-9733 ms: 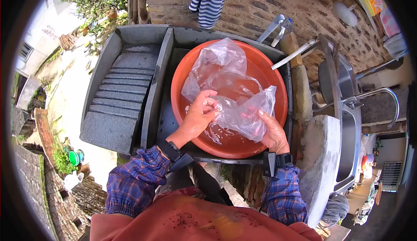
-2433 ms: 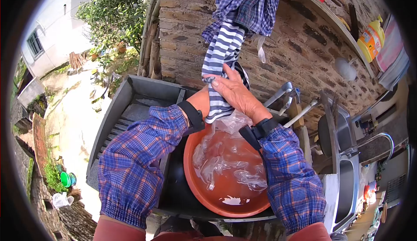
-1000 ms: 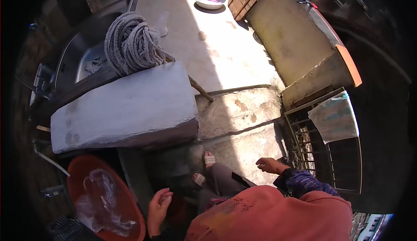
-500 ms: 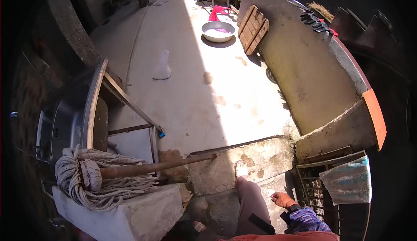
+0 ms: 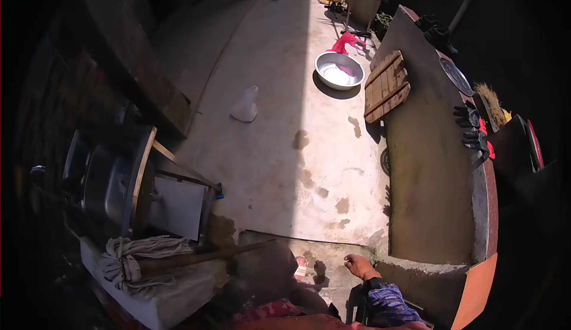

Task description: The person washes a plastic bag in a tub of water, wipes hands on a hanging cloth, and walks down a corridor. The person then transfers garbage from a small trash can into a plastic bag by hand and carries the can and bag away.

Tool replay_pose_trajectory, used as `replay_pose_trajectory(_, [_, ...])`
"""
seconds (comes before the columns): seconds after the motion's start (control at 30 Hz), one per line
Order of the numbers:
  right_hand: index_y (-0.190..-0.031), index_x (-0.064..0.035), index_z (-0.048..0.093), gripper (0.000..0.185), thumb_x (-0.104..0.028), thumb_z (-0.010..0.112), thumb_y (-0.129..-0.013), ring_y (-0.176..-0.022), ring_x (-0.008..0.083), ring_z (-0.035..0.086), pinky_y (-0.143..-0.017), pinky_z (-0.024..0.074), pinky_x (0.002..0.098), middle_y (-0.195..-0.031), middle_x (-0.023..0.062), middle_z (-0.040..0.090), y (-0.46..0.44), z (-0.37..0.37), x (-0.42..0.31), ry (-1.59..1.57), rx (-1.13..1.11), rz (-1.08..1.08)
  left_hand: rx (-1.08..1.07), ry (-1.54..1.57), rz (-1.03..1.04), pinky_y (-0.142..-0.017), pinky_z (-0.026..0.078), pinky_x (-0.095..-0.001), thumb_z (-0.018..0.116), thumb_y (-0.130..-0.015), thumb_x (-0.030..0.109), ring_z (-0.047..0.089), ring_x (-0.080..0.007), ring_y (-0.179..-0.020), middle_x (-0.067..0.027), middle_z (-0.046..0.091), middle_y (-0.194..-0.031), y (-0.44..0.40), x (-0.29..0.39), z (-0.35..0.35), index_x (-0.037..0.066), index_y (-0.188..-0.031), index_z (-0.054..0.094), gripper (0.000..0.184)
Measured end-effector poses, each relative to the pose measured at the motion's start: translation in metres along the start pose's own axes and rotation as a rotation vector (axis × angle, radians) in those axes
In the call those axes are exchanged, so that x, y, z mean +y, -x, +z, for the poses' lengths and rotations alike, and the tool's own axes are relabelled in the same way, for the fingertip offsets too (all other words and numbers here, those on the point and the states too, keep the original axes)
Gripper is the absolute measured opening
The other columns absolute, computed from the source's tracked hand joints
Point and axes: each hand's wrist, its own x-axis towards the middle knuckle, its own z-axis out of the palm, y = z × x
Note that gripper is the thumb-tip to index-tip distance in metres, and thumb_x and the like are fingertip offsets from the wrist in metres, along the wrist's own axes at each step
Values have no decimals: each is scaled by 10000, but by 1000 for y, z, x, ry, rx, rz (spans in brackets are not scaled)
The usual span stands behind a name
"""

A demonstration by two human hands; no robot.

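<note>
At the lower right of the head view is my right hand [image 5: 360,266], below a plaid sleeve cover and a dark wristband. Its fingers are curled, and whatever they may hold is too small to make out. The hand hangs over the concrete step [image 5: 333,249], near the low wall's corner. My left hand is out of view. One sandalled foot [image 5: 301,267] shows on the step beside my dark trouser leg.
A mop [image 5: 196,260] lies across a white ledge at lower left, below a steel sink [image 5: 110,181]. Ahead are a metal basin [image 5: 339,70], a red cloth [image 5: 347,42], a wooden board [image 5: 385,86], a plastic bag [image 5: 245,105] and black gloves [image 5: 471,129] on the wall.
I have turned from the orange tub and hanging striped cloth and stepped forward. My left hand has left the view. The basin and board now appear closer, and the mop lies lower in view.
</note>
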Motion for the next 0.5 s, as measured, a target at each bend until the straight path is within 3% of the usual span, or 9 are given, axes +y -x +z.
replay_pose_trajectory(0.1, [-1137, -49, 627, 301, -216, 595, -888, -943, 363, 638, -821, 509, 402, -1025, 192, 670, -85, -44, -95, -1, 16, -250, 1, -10, -45, -638, 482, -314, 599, -902, 282, 594, -159, -758, -64, 615, -823, -28, 10, -7, 40, -969, 597, 251])
replay_pose_trajectory(0.2, [-1160, -53, 607, 310, -241, 530, -925, -1025, 370, 606, -877, 486, 423, -1108, 198, 639, -152, -84, -192, 68, -14, -479, -20, -64, -98, -629, 477, -318, 593, -901, 293, 588, -161, -745, -62, 606, -804, -76, 15, -23, 44, -941, 597, 252])
replay_pose_trajectory(0.3, [-1184, -77, 596, 300, -215, 527, -926, -980, 359, 619, -863, 491, 419, -1064, 177, 654, -203, -120, -248, 42, -139, -511, -14, -134, -138, -620, 472, -322, 588, -900, 304, 581, -163, -732, -61, 597, -785, -140, 42, -62, 49, -914, 598, 256])
replay_pose_trajectory(0.4, [-1209, -101, 584, 310, -256, 538, -944, -983, 326, 640, -852, 502, 400, -1079, 174, 666, -249, -152, -242, 89, -313, -393, 14, -162, -148, -611, 467, -326, 583, -899, 316, 575, -165, -719, -59, 588, -766, -190, 101, -122, 53, -887, 598, 263])
replay_pose_trajectory(0.43, [-1209, -96, 582, 309, -241, 562, -937, -929, 320, 644, -819, 505, 389, -1017, 175, 674, -265, -162, -223, 86, -363, -345, 30, -154, -139, -607, 466, -327, 581, -899, 319, 572, -166, -715, -59, 585, -760, -205, 122, -143, 55, -877, 598, 266])
replay_pose_trajectory(0.47, [-1167, -85, 605, 277, -211, 596, -921, -848, 299, 637, -774, 504, 377, -951, 172, 675, -287, -167, -192, 153, -380, -357, 47, -136, -127, -604, 464, -328, 579, -898, 323, 570, -166, -710, -58, 581, -754, -218, 143, -164, 56, -868, 598, 269])
replay_pose_trajectory(0.5, [-1105, -73, 634, 243, -207, 627, -903, -772, 281, 622, -731, 502, 362, -888, 168, 669, -322, -160, -132, -39, -412, -366, 64, -116, -116, -601, 463, -329, 578, -898, 327, 568, -167, -706, -58, 578, -747, -227, 166, -184, 58, -859, 598, 273])
